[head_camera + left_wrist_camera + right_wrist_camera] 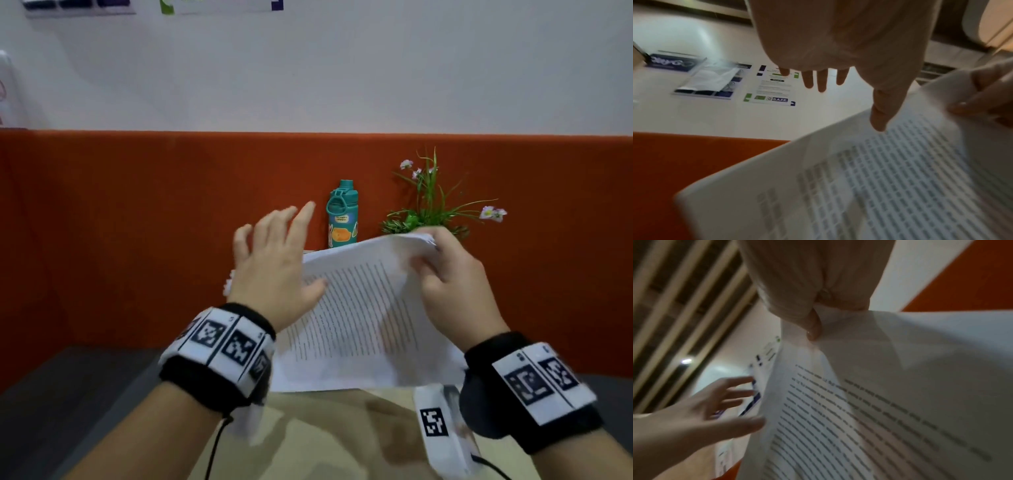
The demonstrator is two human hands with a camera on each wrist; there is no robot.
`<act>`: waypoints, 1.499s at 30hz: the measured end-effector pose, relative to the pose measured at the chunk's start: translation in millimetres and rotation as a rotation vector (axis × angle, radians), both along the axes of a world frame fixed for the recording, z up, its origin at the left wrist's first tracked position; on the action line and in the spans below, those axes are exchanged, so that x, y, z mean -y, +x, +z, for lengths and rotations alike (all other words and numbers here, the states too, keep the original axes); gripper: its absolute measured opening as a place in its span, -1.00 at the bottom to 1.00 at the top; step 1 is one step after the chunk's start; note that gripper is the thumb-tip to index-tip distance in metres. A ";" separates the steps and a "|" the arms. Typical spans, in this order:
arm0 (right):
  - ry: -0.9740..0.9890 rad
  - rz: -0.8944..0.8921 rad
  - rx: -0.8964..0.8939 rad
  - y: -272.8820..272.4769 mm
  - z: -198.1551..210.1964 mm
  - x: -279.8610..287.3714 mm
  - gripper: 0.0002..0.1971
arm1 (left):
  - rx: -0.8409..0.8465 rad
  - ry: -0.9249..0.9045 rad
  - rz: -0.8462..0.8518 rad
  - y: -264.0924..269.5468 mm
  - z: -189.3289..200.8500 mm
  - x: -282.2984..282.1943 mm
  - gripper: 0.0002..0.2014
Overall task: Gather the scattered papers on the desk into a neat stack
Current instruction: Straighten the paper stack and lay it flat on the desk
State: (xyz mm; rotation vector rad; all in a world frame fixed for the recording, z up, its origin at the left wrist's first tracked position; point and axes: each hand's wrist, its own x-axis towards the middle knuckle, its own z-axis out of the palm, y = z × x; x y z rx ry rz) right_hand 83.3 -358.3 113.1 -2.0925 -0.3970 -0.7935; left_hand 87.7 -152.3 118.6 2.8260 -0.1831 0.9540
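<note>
On the left, the left hand (pixel 274 263) is being held open with fingers spread, its thumb just touching the near edge of the papers (pixel 359 315), probably to steady and square them. The papers are being kept raised and tilted above the desk (pixel 325 438), likely so loose edges can be aligned. On the right, their far corner is being pinched by the right hand (pixel 452 284). Behind, a bottle (pixel 342 216) and a plant (pixel 431 202) are standing against the orange partition (pixel 137 222).

A teal bottle (pixel 342 214) and plant (pixel 428 202) stand on the desk (pixel 342 431).
</note>
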 end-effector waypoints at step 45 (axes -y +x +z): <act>0.678 0.026 -0.230 -1.7 -57.2 -12.7 -0.78 | -0.046 -1.348 -0.188 -5.3 -64.3 23.1 -0.82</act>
